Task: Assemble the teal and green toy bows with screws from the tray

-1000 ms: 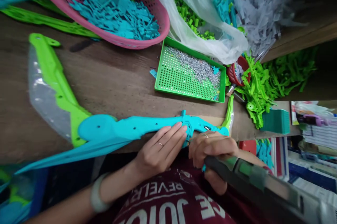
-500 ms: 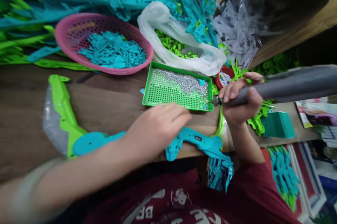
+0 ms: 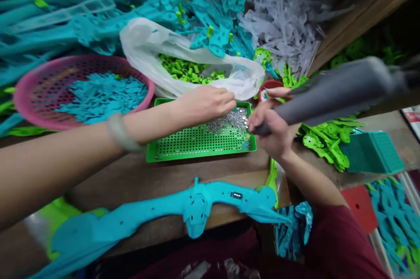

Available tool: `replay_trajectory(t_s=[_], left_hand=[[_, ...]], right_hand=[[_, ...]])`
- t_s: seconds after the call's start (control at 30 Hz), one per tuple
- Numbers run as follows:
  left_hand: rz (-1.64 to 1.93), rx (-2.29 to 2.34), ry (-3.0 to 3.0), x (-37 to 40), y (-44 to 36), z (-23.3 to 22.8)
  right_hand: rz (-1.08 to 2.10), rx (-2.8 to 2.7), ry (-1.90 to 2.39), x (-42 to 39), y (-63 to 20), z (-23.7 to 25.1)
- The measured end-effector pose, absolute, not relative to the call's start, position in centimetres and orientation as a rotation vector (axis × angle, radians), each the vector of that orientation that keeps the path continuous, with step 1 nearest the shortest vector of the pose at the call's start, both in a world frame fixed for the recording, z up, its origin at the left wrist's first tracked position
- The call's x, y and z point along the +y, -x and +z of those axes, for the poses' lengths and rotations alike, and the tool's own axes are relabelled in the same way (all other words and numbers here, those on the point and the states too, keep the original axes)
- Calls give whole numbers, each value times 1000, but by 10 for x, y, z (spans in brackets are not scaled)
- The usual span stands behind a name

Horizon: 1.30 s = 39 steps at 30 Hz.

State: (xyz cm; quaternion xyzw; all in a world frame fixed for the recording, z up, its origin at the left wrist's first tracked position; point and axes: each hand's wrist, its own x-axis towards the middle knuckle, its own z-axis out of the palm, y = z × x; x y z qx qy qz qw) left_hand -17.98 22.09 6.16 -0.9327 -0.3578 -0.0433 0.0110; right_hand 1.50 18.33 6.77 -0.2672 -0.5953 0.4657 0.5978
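My left hand (image 3: 210, 102) is over the green perforated tray (image 3: 193, 144), its fingers bunched together at the small silver screws (image 3: 226, 122). Whatever is between those fingertips is hidden. In my right hand (image 3: 275, 132) is a dark grey electric screwdriver (image 3: 331, 93), its bit end low near the tray's right side and its body slanting up to the right. A turquoise plastic bow-shaped toy (image 3: 154, 204), with lime-green end pieces, lies across the table edge in front of me. Neither hand touches it.
A pink basket (image 3: 39, 104) of turquoise pieces is at left. Behind the tray sits a white plastic bag (image 3: 141, 43) with small green parts. Clear plastic strips (image 3: 282, 25), a red cup (image 3: 271, 84), lime parts (image 3: 328, 143) and a teal stack (image 3: 377, 152) are farther right.
My left hand has moved from above the toy up to the screws in the tray. The screwdriver stays in my right hand. The view has shifted, showing more of the toy.
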Motion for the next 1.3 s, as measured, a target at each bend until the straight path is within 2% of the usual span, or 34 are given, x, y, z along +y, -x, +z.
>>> replay_trajectory(t_s=[0.1,0.2,0.3,0.43,0.63,0.73,0.87,1.07,1.2,1.3], left_hand=[[-489,-1713,2797,174,200,67],[-832,-2073,2877,112,216,70],[-962,-2195,2990,64,225,72],[-1105,-2218,2922,37,225,71],[-1025,-2589,3088,43,194,72],[-1024,-2592,3260,57,170,74],[-844,-2572,3487,68,140,70],[-626,-3054,3287,61,115,55],[-438,-3072,3196,57,111,58],[-493,-3075,3098,50,111,63]], right_hand=[[1198,-1379,644,192,7,48],[1234,-1413,645,195,18,31],[1240,-1418,622,196,18,21],[1252,-1411,642,196,16,19],[1268,-1406,711,194,19,23],[1247,-1418,729,195,20,22],[1216,-1418,743,198,21,18],[1121,-1492,808,201,21,12],[1107,-1509,797,203,21,9],[1099,-1537,773,204,21,10]])
